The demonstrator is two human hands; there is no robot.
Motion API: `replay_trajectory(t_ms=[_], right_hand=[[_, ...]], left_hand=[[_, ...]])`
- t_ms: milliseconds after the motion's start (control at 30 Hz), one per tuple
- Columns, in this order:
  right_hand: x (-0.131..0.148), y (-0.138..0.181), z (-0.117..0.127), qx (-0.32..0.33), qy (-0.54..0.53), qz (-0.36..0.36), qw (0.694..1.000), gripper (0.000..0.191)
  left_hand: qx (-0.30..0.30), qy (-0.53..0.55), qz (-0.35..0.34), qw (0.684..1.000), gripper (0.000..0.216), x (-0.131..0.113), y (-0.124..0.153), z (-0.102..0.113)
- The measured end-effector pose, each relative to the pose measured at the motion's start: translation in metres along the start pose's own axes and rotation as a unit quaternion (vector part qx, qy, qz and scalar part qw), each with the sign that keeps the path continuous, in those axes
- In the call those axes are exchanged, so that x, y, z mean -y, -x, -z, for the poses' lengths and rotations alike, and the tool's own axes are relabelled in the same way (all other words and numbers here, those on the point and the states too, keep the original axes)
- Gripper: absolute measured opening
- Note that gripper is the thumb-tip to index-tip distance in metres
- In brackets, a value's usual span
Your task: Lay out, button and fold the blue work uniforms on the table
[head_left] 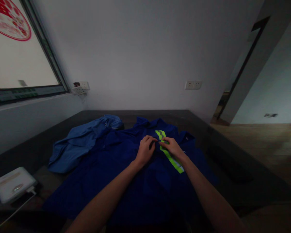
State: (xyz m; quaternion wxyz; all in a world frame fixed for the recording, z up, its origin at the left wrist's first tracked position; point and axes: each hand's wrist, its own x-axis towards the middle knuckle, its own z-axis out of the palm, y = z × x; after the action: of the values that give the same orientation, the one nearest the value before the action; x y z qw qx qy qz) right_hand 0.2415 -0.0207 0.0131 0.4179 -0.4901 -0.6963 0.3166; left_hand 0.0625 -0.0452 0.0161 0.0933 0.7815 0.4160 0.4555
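Note:
A dark blue work jacket (121, 161) lies spread across the dark table, with a yellow-green and silver reflective strip (171, 157) running over its chest. My left hand (146, 149) rests on the fabric just left of the strip, thumb and fingers pinching the cloth. Close beside it, my right hand (172, 147) is over the strip, its fingertips also pinched on the jacket. The two sets of fingertips nearly meet. Any small fastener between them is too dark and small to make out.
A lighter blue garment (74, 142) lies at the left, partly under the jacket. A white box (13, 184) with a white cable (16, 210) sits at the near left. The dark table (157, 114) meets the wall, which has sockets (193, 85).

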Motion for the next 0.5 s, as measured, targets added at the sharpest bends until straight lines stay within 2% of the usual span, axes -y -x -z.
replay_trajectory(t_ms=[100, 200, 367, 500], right_hand=[[0.004, 0.002, -0.001, -0.002, 0.022, 0.016, 1.000, 0.032], [0.008, 0.003, -0.002, -0.006, 0.036, 0.026, 0.999, 0.030], [0.008, 0.003, -0.003, -0.022, 0.049, 0.041, 0.998, 0.028], [0.006, 0.003, -0.004, -0.028, 0.059, 0.037, 0.997, 0.027]], left_hand=[[0.026, 0.028, 0.020, 0.999, 0.016, 0.001, 0.000, -0.002], [0.034, -0.026, 0.046, 0.998, 0.012, 0.000, 0.001, -0.001], [0.021, -0.069, 0.022, 0.997, 0.014, -0.008, 0.001, 0.004], [0.039, -0.039, 0.046, 0.997, 0.011, -0.007, 0.001, 0.002]])
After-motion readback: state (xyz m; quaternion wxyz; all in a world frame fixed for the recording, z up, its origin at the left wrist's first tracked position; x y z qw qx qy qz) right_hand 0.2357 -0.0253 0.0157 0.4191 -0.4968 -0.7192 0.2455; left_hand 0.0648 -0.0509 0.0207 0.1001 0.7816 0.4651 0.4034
